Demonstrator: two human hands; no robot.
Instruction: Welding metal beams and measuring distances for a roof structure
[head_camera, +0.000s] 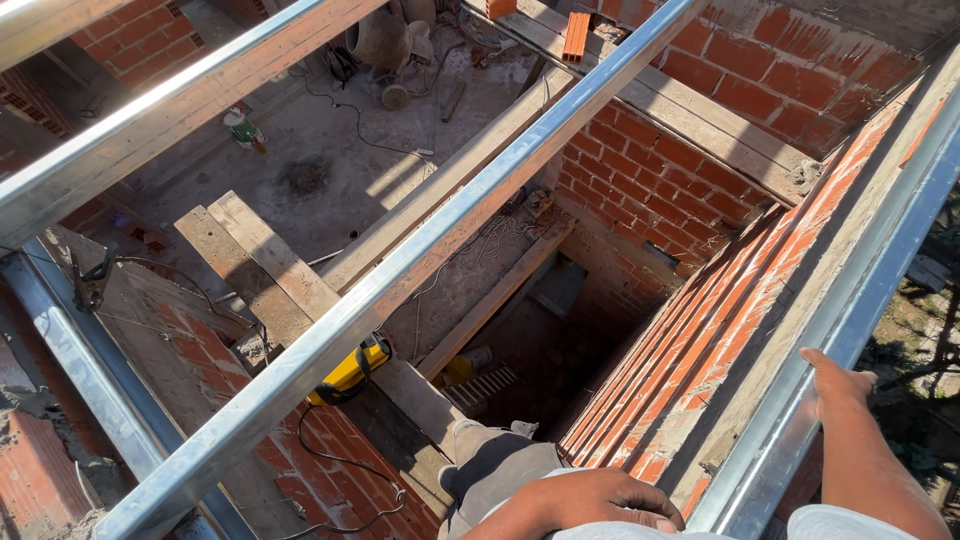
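Left hand (585, 502) on knee, right hand (838, 385) on steel channel (800, 420) atop brick wall (700, 320).

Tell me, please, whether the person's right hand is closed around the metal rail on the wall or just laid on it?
Laid on it: the right hand rests open on the metal rail, fingers stretched flat along its top edge, not curled around it.

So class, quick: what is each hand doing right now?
Left hand: resting palm down on the knee, holding nothing.
Right hand: open, fingers laid on the metal rail, not gripping it.
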